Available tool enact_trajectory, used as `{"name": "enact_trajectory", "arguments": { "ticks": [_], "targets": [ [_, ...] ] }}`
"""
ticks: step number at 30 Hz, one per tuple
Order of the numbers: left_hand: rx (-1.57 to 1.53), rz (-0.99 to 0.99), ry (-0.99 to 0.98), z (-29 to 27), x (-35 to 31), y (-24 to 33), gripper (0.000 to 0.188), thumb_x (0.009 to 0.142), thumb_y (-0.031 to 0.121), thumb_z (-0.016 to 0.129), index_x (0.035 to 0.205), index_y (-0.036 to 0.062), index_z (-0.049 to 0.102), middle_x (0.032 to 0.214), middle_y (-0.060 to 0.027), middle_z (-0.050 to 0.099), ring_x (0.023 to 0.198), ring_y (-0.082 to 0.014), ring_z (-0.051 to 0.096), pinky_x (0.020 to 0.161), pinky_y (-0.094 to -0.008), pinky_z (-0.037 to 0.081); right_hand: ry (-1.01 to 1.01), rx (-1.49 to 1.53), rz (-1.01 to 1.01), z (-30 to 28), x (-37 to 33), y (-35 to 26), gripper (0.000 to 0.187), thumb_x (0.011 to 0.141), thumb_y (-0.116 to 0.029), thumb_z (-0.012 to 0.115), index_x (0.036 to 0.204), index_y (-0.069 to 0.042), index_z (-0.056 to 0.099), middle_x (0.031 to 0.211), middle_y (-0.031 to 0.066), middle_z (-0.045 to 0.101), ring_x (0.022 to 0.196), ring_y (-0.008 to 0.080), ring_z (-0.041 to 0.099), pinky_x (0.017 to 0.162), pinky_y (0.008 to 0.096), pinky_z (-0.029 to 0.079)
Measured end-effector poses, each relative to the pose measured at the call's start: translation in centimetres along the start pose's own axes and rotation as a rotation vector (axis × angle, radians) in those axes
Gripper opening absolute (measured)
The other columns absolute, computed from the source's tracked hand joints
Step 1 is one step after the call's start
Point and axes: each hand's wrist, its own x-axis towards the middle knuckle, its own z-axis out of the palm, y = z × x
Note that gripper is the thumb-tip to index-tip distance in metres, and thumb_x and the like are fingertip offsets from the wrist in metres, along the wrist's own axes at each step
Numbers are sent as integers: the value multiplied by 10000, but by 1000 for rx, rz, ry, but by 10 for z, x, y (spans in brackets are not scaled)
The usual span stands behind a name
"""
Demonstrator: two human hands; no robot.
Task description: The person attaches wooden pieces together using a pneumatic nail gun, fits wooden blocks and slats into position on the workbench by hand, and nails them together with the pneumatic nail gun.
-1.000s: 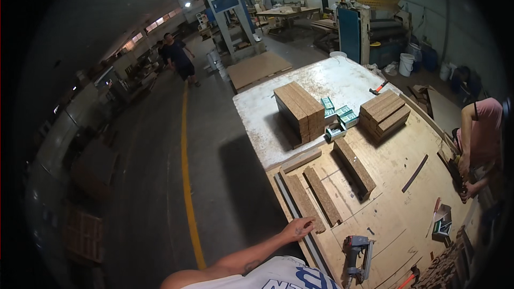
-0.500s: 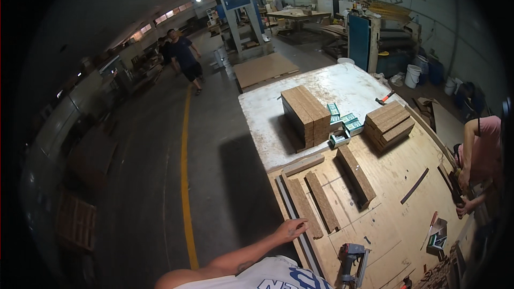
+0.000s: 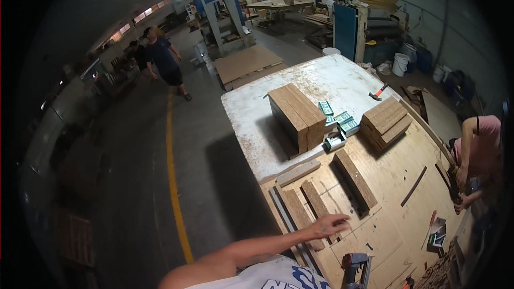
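Observation:
My left hand (image 3: 331,226) reaches over the worktable (image 3: 388,235) with its fingers loosely stretched and nothing in them. Beneath and beside it lie two narrow particle board strips (image 3: 317,199), partly hidden by the hand and forearm. A thicker particle board piece (image 3: 355,183) lies just beyond the fingers. Close to my body, a nail gun (image 3: 353,266) rests on the table. Along the table's left edge runs a grey metal bar (image 3: 282,208), with a short wooden block (image 3: 298,173) across its far end. My right hand is out of the picture.
Two stacks of boards, a tall one (image 3: 297,118) and a lower one (image 3: 386,123), flank green-and-white boxes (image 3: 335,140). A hammer (image 3: 378,92) lies farther back. At right, a co-worker in pink (image 3: 486,136) handles dark strips. Another person (image 3: 163,60) walks along the aisle.
My left hand has moved right from the metal bar, over the strips, its fingers now extended. The view has shifted slightly, and the person in the aisle has come nearer.

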Motion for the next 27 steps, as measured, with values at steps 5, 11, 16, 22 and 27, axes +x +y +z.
{"name": "enact_trajectory", "arguments": {
  "ticks": [5, 11, 16, 22, 27],
  "targets": [
    [-664, 6, -359, 33, 34, 29, 781, 907, 516, 670, 1452, 17, 416, 1344, -120, 593, 1222, -193, 563, 1024, -313, 458, -490, 110, 217, 127, -9, -93, 903, 783, -291, 810, 1506, -8, 349, 1239, 254, 597, 910, 277, 669, 792, 387, 580],
    [-1244, -244, -151, -36, 28, -2, 628, 830, 373, 806, 1268, -5, 563, 1097, -107, 697, 986, -173, 677, 841, -306, 571, -916, 351, 207, 304, -54, -160, 582, 826, -75, 749, 1345, 9, 499, 1127, 132, 652, 932, 203, 646, 762, 315, 525],
    [-1292, -368, -67, -87, 23, -13, 493, 879, 268, 766, 1233, 1, 550, 1093, -144, 677, 1063, -223, 674, 887, -323, 594, -998, 407, 404, 345, -66, -174, 443, 832, -69, 753, 1231, 29, 588, 1070, 111, 675, 882, 181, 660, 761, 295, 521],
    [-1119, -286, -94, -95, 37, -11, 596, 838, 460, 781, 1151, -6, 583, 908, -64, 658, 798, -125, 636, 645, -243, 540, -894, 506, 426, 354, -77, -191, 454, 838, -76, 762, 1239, 49, 589, 1066, 113, 675, 895, 199, 661, 772, 297, 516],
    [-1001, -198, -54, -101, 34, 3, 530, 907, 397, 723, 1188, -25, 567, 943, -61, 654, 899, -131, 638, 776, -249, 543, -691, 462, 383, 343, -80, -207, 483, 836, -73, 765, 1269, 44, 586, 1104, 113, 664, 963, 206, 639, 821, 304, 503]
  ]
}}
